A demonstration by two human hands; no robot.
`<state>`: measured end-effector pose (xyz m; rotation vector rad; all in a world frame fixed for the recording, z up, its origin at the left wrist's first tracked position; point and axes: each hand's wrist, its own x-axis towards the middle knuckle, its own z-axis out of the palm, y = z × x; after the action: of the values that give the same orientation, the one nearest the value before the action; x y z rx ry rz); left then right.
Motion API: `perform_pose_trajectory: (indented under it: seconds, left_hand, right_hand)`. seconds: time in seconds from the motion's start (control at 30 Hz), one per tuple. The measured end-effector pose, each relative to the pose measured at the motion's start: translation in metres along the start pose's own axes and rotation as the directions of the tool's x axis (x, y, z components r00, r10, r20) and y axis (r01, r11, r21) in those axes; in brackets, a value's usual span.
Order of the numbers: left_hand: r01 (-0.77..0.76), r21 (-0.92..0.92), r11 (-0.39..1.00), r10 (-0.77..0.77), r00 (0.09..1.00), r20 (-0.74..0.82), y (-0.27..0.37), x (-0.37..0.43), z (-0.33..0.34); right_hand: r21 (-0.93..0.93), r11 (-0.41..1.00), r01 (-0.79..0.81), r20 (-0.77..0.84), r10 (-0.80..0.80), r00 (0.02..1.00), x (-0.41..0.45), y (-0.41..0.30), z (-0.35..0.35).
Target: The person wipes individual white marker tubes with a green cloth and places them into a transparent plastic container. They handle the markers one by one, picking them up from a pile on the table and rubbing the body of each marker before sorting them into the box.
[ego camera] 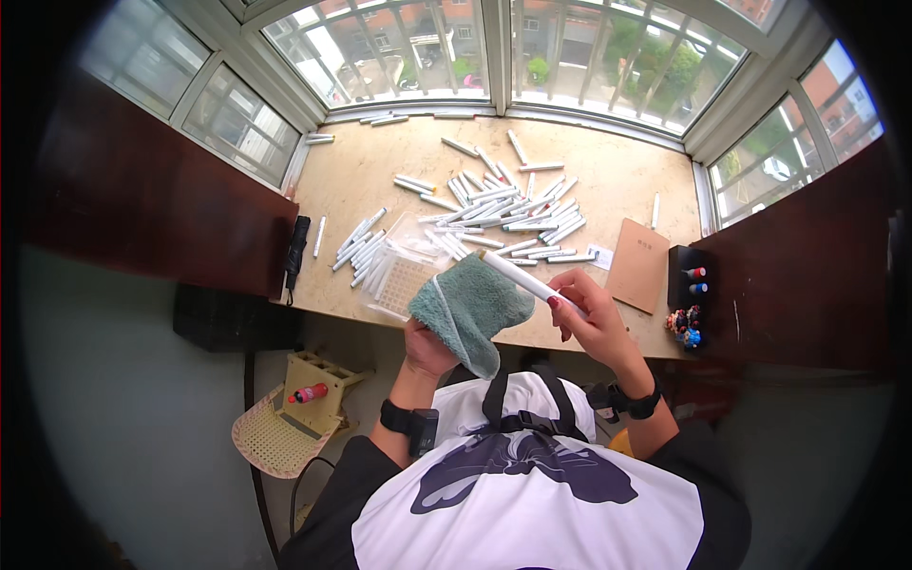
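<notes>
My left hand [429,350] grips a green terry cloth [467,303] with a pale edging, and most of my fingers are hidden beneath it. In my right hand [595,313] is a white marker pen [524,276], held near its lower end between thumb and fingers. The marker's brownish far end lies at the cloth's upper edge; whether it touches the cloth I cannot tell. Beyond my hands a heap of white markers [499,206] with coloured ends spreads over the wooden tabletop [356,160]. A clear plastic case with a grid insert [406,285] stands left of the cloth.
At the right are a brown notebook [638,263], a black box [682,263] and small figurines [685,324]. A folded black umbrella [296,253] lies at the left edge. Below left stands a cream chair [285,434] with a red-labelled bottle [310,393]. Windows [502,57] border the far side.
</notes>
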<state>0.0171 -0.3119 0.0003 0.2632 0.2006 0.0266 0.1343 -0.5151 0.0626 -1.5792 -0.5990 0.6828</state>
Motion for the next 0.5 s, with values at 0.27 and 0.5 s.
perform_pose_trajectory:
  seconds: [0.27,0.5]
  left_hand:
    - [0.048,0.18,0.982,-0.103,0.945,0.311,-0.019,0.029,0.045]
    - [-0.07,0.281,0.957,-0.027,0.945,0.326,-0.03,0.028,0.062]
  right_hand:
    - [-0.308,0.92,0.242,-0.317,-0.339,0.886,-0.02,-0.017,0.036]
    - [-0.145,0.979,0.143,-0.265,-0.178,0.948,-0.039,-0.02,0.032]
